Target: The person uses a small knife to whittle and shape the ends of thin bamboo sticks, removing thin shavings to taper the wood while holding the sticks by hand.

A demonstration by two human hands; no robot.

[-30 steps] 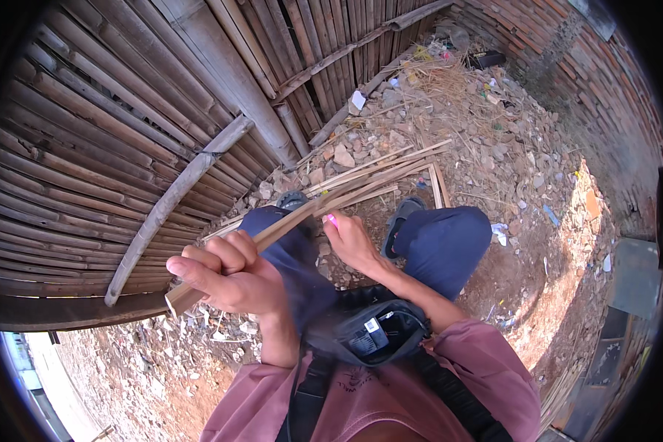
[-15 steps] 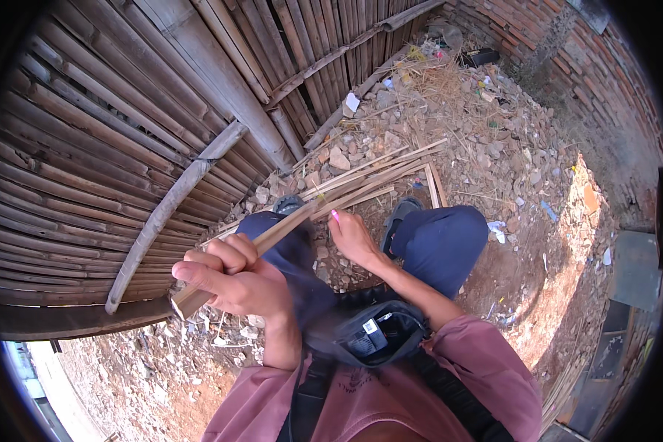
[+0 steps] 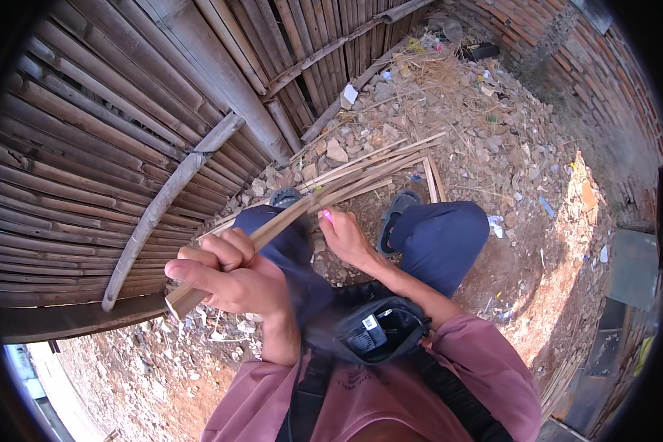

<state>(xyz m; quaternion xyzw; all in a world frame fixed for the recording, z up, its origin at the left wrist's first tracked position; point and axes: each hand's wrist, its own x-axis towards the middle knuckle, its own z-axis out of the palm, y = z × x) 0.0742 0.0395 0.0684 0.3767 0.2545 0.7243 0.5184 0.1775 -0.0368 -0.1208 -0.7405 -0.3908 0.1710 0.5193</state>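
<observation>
My left hand (image 3: 236, 278) is closed around the near end of a long split bamboo strip (image 3: 272, 230). The strip slants up and away over my left leg, toward other strips on the ground. My right hand (image 3: 348, 239) is closed just right of the strip, beside its middle part. A small bright pink thing (image 3: 326, 216) shows at those fingers; what it belongs to is hidden. Beyond my feet lie several thin bamboo strips (image 3: 390, 169), and two shorter strips (image 3: 434, 180) stick out toward my right knee.
A bamboo slat wall (image 3: 96, 184) with a curved pole (image 3: 171, 199) rises at my left. A brick wall (image 3: 582, 66) stands far right. Stones and litter (image 3: 493, 132) cover the ground around my sandals (image 3: 396, 214). An open dark pouch (image 3: 383, 333) hangs at my waist.
My right hand has shifted slightly left and nearer, along the strip. My left hand keeps its hold, with the strip's near end slightly lower and farther left.
</observation>
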